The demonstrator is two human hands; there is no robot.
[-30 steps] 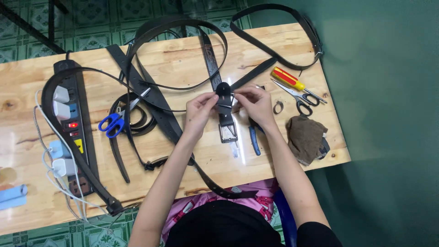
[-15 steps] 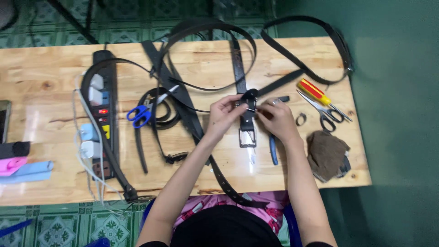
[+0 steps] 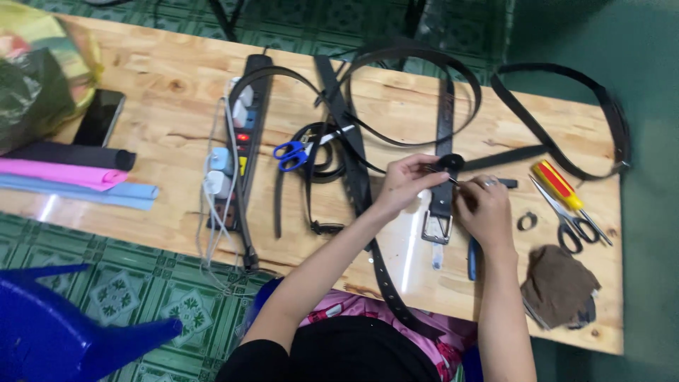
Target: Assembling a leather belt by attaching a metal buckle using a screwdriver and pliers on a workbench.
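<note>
Belt: a black belt [image 3: 443, 187] with a silver square buckle [image 3: 436, 228] lies on the wooden desk [image 3: 163, 106], near the desk's front edge, buckle end toward the person.
Left hand: the left hand [image 3: 404, 182] pinches the belt just above the buckle, fingers closed narrow on the strap's upper part.
Right hand: the right hand [image 3: 485, 209] grips the same strap from the buckle's right side, fingers curled tight; a thin tool tip shows between the two hands, too small to tell its kind.
Right of the buckle: a blue-handled tool [image 3: 472, 256] just beside it, a small black ring [image 3: 526, 221], scissors [image 3: 569, 219], a red and yellow screwdriver [image 3: 557, 184] and a brown cloth [image 3: 559, 286] farther out.
Left of the buckle: more black straps [image 3: 353, 152], blue-handled scissors [image 3: 291, 155], then a black power strip [image 3: 244, 141] with plugs.
Far left of the buckle: pink and blue rolled sheets [image 3: 64, 175] and a dark phone [image 3: 99, 117].
</note>
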